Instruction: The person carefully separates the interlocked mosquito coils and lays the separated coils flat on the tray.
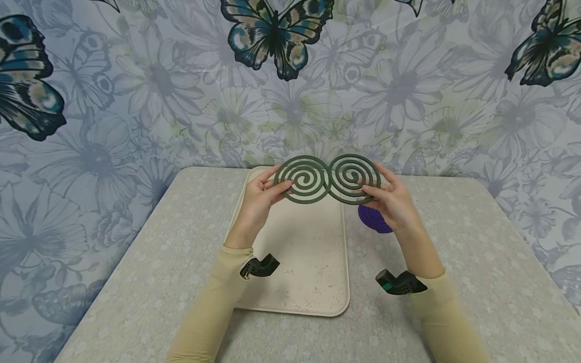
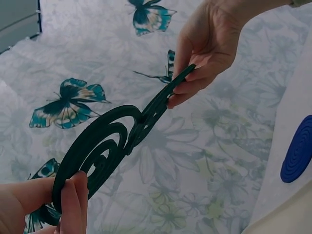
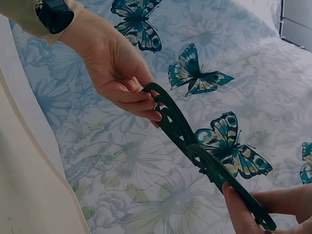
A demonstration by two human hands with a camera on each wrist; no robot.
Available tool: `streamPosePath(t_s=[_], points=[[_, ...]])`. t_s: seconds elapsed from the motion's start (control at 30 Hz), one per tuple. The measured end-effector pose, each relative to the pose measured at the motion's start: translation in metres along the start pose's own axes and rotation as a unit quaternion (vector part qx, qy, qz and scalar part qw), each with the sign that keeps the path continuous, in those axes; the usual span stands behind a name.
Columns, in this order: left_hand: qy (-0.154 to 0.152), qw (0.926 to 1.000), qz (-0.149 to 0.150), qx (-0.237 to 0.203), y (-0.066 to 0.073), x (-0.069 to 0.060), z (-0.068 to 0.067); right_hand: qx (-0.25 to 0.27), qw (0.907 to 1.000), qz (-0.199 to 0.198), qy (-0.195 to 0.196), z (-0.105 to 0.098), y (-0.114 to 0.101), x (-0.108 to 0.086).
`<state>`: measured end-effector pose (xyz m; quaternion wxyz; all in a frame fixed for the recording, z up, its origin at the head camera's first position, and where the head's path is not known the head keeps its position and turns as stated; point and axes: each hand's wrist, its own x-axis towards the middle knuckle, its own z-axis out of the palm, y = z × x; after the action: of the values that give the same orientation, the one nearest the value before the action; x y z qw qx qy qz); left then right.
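My left hand (image 1: 258, 204) pinches the outer edge of a green mosquito coil (image 1: 306, 176), thumb on the near face and fingers behind. By its outer edge, my right hand (image 1: 398, 202) likewise grips a second green mosquito coil (image 1: 354, 176). Both coils are raised above the table side by side, their inner rims overlapping. Seen from the left wrist, the left-hand coil (image 2: 73, 146) is tilted and its spiral gaps show. Below the right hand a purple coil (image 1: 374, 219) lies on the table, partly covered by that hand.
A cream tray (image 1: 313, 282) with small dark crumbs lies under the hands on a pale patterned table (image 1: 136, 262). Behind the table hangs a butterfly-and-flower backdrop (image 1: 290, 111). Each wrist carries a black camera (image 1: 401, 283).
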<state>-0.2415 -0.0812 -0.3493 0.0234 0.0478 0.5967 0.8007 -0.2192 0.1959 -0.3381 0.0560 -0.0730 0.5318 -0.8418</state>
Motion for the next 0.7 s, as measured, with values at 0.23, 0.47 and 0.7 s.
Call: streamPosePath(t_s=[0.23, 0.47, 0.7], points=[[0.006, 0.9999, 0.007, -0.01, 0.006, 0.002, -0.011, 0.025, 0.9994, -0.023, -0.004, -0.008, -0.005, 0.001], [0.049, 0.9986, 0.001, -0.022, 0.006, 0.006, -0.017, 0.025, 0.9992, -0.03, -0.005, -0.011, -0.004, 0.002], [0.112, 0.9933, -0.002, -0.026, -0.011, 0.022, -0.03, 0.017, 0.9997, -0.013, 0.011, -0.008, -0.001, 0.003]])
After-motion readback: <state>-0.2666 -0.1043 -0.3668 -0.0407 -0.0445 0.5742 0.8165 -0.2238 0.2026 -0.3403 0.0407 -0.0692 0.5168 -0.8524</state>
